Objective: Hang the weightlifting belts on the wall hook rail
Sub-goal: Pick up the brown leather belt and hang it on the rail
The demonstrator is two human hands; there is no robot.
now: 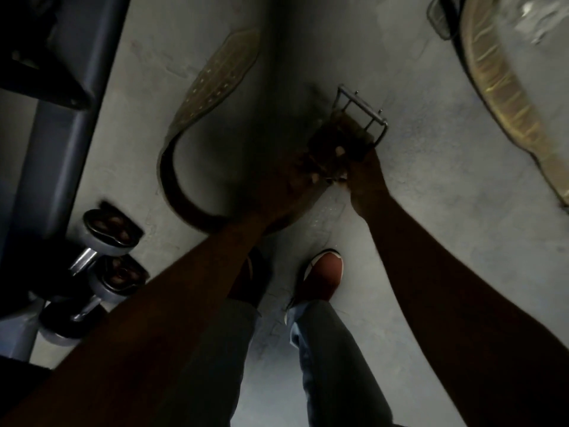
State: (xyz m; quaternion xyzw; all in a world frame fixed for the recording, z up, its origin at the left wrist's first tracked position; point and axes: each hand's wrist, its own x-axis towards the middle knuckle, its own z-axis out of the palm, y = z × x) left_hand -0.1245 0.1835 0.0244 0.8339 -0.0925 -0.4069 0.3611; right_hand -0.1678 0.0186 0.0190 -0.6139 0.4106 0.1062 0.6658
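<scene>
Pickup step. The left hand (pixel 292 177) and right hand (pixel 354 175) hold the belt (pixel 215 75) near its buckle, fingers clamped on the strap, over the floor (pixel 446 155). Next, lift it to the hook rail, which is not in view.

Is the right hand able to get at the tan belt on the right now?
Probably not yet: the right hand grips the dark belt near its buckle, together with the left hand. Nothing lies between it and the tan belt.
</scene>
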